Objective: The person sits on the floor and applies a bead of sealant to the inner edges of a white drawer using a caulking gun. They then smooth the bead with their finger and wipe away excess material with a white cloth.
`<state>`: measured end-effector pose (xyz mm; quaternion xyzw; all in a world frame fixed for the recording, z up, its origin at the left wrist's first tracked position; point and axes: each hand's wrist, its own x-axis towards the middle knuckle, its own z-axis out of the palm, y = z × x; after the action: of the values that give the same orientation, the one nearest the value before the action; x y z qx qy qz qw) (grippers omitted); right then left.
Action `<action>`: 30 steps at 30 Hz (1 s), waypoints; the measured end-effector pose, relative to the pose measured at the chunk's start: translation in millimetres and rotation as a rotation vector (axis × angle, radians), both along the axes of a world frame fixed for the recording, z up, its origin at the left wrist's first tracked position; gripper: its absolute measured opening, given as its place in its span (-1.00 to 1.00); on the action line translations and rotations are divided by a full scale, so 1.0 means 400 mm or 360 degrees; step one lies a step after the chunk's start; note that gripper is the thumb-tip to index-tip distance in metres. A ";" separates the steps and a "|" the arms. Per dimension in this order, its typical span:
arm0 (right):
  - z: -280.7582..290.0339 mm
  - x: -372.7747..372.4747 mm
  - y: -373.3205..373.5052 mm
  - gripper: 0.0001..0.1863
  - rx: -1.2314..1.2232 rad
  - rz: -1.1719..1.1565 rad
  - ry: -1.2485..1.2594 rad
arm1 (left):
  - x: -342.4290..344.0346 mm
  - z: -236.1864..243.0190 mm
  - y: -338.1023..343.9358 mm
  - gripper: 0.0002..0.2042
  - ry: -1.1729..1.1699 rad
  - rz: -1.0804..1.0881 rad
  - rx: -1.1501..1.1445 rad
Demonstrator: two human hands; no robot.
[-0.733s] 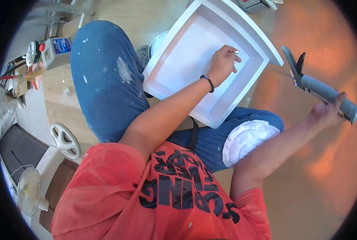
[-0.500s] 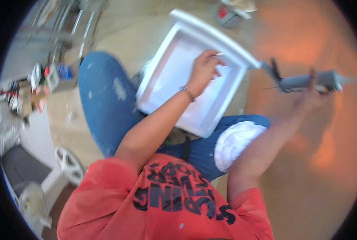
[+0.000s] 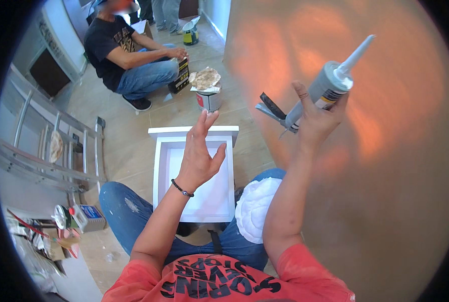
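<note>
Floor: pale tiles (image 3: pixel 124 151) ahead and to my left; a brown surface (image 3: pixel 375 216) with orange glare spreads along my right.
Drawer: white drawer (image 3: pixel 212 196), between my knees, open side up, its wider front panel farthest from me.
Left hand: my left hand (image 3: pixel 199 156) is raised over the drawer, thumb spread wide from the fingers, with white stuff on a fingertip; I wear a dark beaded bracelet (image 3: pixel 183 192).
Right hand: my right hand (image 3: pixel 320 118) is wrapped around a grey caulking gun (image 3: pixel 325 83), held up to the right of the drawer, its white nozzle (image 3: pixel 357 54) tilted up and away to the right.
Knee: a round white pad (image 3: pixel 257 209) lies on my right one, over blue jeans (image 3: pixel 126 206).
Can: grey-and-red can (image 3: pixel 208 100) just beyond the drawer, a stained cloth-like piece (image 3: pixel 206 78) on top.
Co-worker: a person (image 3: pixel 111 50) in a dark shirt squats farther off, hands at a black-and-yellow container (image 3: pixel 179 78).
Left edge: metal ladder (image 3: pixel 48 169), and nearer me a grey jug (image 3: pixel 88 220) with a red cap.
</note>
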<state>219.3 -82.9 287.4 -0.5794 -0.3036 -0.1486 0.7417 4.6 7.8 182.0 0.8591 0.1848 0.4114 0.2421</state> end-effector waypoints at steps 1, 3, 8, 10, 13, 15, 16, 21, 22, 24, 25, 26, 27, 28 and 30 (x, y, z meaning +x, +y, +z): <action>0.037 -0.016 -0.029 -0.20 0.0065 0.0000 0.0030 | 0.007 0.019 -0.007 -0.03 0.0021 -0.0034 0.0174; 0.099 -0.034 -0.081 -0.19 0.0214 -0.0046 0.0045 | 0.023 0.072 -0.010 -0.01 0.0050 -0.0132 0.0382; 0.180 -0.049 -0.161 -0.18 0.0474 0.0263 0.0272 | 0.030 0.230 -0.048 -0.02 0.0353 -0.0118 0.0871; 0.188 -0.047 -0.168 -0.20 0.0547 0.0405 0.0361 | 0.018 0.269 -0.062 -0.28 0.0611 0.0092 0.1253; 0.197 -0.073 -0.154 -0.24 0.0552 0.0570 0.0454 | 0.003 0.272 -0.027 -0.35 0.0451 0.0482 0.1889; 0.197 -0.099 -0.145 -0.26 0.0540 0.0741 0.0540 | -0.027 0.280 -0.007 -0.42 0.0475 0.0508 0.2043; 0.189 -0.117 -0.135 -0.27 0.0548 0.0897 0.0618 | -0.057 0.288 0.004 -0.44 0.0549 0.0431 0.2062; 0.163 -0.150 -0.122 -0.33 0.0491 0.1473 0.0796 | -0.158 0.273 0.014 -0.59 0.0374 0.0317 0.1992; 0.139 -0.151 -0.111 -0.33 0.0506 0.1576 0.0816 | -0.180 0.269 0.013 -0.61 0.0334 0.0235 0.1932; 0.120 -0.180 -0.097 -0.38 0.0583 0.1743 0.0852 | -0.213 0.256 0.013 -0.64 0.0244 0.0074 0.1802; 0.110 -0.207 -0.086 -0.44 0.0647 0.1810 0.0882 | -0.224 0.252 0.010 -0.67 0.0198 0.0003 0.1749; 0.103 -0.230 -0.079 -0.50 0.0699 0.1890 0.0910 | -0.243 0.242 0.012 -0.67 0.0194 -0.0008 0.1728; 0.095 -0.245 -0.081 -0.48 0.0650 0.1872 0.0892 | -0.264 0.237 0.015 -0.67 0.0197 -0.0021 0.1710; 0.087 -0.260 -0.083 -0.45 0.0601 0.1855 0.0874 | -0.283 0.237 0.017 -0.68 0.0223 -0.0016 0.1727; 0.077 -0.288 -0.085 -0.46 0.0568 0.1881 0.0814 | -0.323 0.234 0.021 -0.71 0.0289 -0.0011 0.1743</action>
<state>104.0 -116.7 318.0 -0.2011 -0.3553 0.3768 0.8315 -124.7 16.1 275.6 0.8920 -0.0388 0.3708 -0.2555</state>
